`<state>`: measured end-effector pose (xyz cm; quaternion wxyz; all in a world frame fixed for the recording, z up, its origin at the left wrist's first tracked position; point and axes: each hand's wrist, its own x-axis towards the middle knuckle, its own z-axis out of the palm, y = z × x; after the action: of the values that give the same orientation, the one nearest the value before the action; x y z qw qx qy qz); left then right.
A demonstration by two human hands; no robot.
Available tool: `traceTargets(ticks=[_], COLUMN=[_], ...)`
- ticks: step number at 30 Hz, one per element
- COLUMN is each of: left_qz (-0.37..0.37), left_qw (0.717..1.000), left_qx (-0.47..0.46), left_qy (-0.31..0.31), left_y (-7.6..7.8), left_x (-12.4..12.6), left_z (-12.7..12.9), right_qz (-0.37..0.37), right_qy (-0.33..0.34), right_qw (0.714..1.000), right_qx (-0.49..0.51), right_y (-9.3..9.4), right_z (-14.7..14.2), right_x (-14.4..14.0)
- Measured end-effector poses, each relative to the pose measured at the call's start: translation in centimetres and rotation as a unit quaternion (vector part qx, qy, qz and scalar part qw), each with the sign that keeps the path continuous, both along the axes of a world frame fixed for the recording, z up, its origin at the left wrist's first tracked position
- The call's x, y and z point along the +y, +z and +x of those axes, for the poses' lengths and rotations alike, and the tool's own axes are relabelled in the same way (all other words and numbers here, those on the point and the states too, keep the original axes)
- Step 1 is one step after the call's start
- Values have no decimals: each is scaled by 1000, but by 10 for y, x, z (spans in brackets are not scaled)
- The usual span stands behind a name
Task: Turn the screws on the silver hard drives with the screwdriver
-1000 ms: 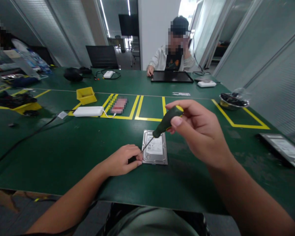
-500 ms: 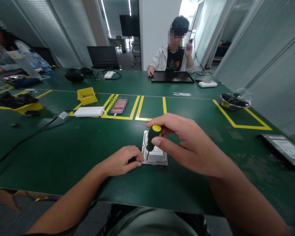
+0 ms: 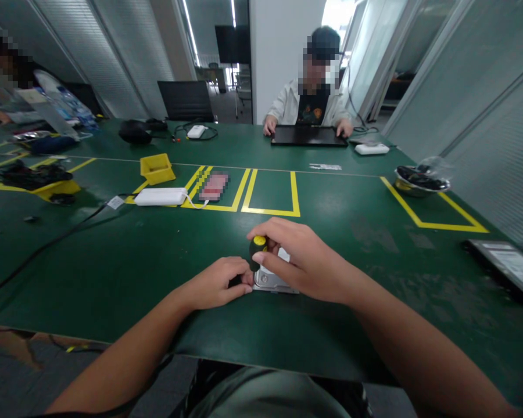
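Fingers (image 3: 273, 259) of my right hand (image 3: 303, 264) are wrapped tight around the screwdriver (image 3: 257, 251), which stands nearly straight up with its yellow cap on top. My left hand (image 3: 218, 284) is curled, its fingertips pressed on the near left corner of the hard drive (image 3: 272, 280) to keep it from sliding; I cannot tell if it holds anything. The drive lies flat on the green table (image 3: 113, 261), close to my edge, and my right hand hides most of it. I think I am working a screw at that corner. The tip is hidden, so I cannot tell if it sits in the screw. Next I judge I must push straight down and twist slowly, so the tip does not slip.
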<state>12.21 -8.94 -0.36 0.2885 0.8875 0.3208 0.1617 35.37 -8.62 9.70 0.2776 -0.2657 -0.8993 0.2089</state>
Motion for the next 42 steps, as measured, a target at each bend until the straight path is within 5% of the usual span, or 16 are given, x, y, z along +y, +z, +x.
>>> traceTargets(ticks=[42], left_qz=[8], left_qw=[1000], left_qx=[-12], left_qy=[5], left_y=[-1], left_x=[1], left_z=[1], right_qz=[-22], right_qy=[-29], right_qw=[999], right_qx=[11], right_y=[1], right_z=[4], right_x=[2])
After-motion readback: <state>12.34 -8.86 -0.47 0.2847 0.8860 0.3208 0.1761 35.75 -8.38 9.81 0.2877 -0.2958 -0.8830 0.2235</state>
